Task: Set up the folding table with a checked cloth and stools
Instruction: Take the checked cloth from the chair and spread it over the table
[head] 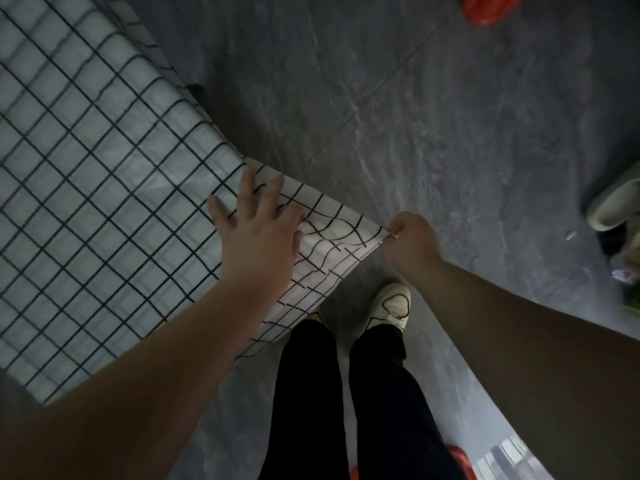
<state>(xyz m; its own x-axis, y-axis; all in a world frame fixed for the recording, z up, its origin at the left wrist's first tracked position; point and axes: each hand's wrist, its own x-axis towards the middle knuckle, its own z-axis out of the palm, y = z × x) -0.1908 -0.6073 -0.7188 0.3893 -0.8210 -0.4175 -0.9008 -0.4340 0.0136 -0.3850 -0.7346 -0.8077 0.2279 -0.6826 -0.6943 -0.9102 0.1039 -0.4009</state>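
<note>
Left hand (258, 233) flat, fingers spread, pressing the checked cloth (104, 188) on the counter's near right corner. Right hand (410, 242) grip narrow, pinching the cloth's hanging corner.

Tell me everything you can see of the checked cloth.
The checked cloth is white with a thin black grid, and looks thin and smooth. It lies spread flat over a surface it hides, its near corner held out past the edge and wrinkled. The left hand rests flat and splayed on it; the right hand pinches the corner tip.
</note>
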